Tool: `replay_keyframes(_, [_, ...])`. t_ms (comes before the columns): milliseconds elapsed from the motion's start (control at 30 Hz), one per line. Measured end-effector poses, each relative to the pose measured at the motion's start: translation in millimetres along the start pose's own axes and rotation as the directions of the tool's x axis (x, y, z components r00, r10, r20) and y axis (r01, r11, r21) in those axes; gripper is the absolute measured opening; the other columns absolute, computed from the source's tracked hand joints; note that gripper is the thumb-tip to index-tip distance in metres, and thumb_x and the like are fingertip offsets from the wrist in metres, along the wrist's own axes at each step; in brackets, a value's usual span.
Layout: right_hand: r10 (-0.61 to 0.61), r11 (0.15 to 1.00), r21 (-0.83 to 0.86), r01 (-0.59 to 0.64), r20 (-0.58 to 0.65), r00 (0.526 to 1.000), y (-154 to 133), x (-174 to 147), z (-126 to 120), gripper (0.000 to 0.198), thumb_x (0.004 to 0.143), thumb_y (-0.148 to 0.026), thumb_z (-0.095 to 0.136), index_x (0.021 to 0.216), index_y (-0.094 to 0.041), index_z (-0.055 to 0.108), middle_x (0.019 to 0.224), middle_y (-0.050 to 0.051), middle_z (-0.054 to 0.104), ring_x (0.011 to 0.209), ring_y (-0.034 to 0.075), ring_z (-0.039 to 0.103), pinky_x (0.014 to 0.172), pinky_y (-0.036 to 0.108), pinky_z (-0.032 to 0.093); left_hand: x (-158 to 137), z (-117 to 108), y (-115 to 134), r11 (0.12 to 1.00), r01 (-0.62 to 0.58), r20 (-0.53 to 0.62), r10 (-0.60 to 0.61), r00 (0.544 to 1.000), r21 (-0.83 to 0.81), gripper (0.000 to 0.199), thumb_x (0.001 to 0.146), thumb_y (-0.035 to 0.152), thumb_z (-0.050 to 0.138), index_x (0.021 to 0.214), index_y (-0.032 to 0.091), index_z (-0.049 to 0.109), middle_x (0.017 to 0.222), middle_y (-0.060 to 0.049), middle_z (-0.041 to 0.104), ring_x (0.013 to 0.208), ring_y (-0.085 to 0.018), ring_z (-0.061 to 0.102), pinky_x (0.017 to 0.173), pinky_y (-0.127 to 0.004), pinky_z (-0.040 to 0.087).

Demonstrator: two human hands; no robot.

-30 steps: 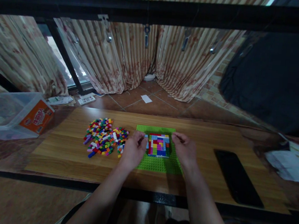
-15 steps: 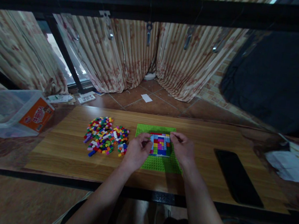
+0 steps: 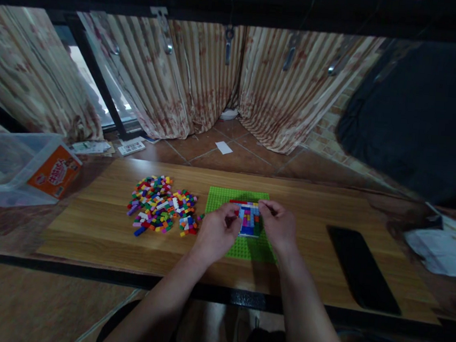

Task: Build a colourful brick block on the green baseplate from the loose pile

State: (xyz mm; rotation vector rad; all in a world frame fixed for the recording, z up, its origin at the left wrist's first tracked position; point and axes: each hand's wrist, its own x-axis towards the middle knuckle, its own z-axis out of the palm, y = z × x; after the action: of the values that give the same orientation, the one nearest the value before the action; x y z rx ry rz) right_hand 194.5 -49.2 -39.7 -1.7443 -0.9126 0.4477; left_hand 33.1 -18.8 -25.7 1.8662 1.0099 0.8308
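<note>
A green studded baseplate (image 3: pixel 216 195) lies on the wooden table, with a block of multicoloured toy bricks (image 3: pixel 250 224) built up on it. My left hand (image 3: pixel 217 233) reaches over the left side of that block and covers part of it. Its thumb and fingers are curled together, and anything between them is hidden. At the block's upper right corner is my right hand (image 3: pixel 280 227), fingers bent and pinched. Whatever it grips is too small to make out. Just left of the baseplate spreads a loose pile of small coloured bricks (image 3: pixel 163 206).
On the table (image 3: pixel 97 228), a black phone-shaped slab (image 3: pixel 363 270) lies at the right. A clear plastic tub (image 3: pixel 6 166) with an orange label stands beyond the left end. White papers (image 3: pixel 442 248) lie past the right end. Curtains (image 3: pixel 204 82) hang behind a dark bar.
My left hand has slid right, over the left part of the brick block. My right hand stays at the upper right corner. The view has shifted slightly.
</note>
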Motion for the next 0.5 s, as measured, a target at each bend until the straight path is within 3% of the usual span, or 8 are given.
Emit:
replay_keyframes(300, [-0.004,1.0,-0.022,0.004,0.01,1.0,-2.2,-1.7,-2.6,0.034,0.076,-0.043,0.057,0.088,-0.016,0.075,0.086,0.01,0.076,0.078,0.024,0.069,0.074,0.036,0.051,-0.4,9.4,10.1,0.984,-0.011,0.008,0.01,1.0,0.18,0.023,0.083,0.024,0.055,0.105,0.023,0.063,0.082,0.001,0.072,0.067,-0.013,0.063,0.062,-0.023,0.047])
replay_keyframes(500, [-0.008,0.999,-0.038,0.008,0.011,1.0,-4.2,-2.7,-4.4,0.034,0.078,-0.042,0.057,0.088,-0.016,0.075,0.087,0.011,0.076,0.079,0.024,0.069,0.075,0.036,0.051,-1.3,12.1,13.3,0.976,0.01,-0.007,-0.008,1.0,0.217,0.023,0.083,0.024,0.055,0.104,0.023,0.064,0.083,0.0,0.073,0.066,-0.014,0.064,0.059,-0.023,0.046])
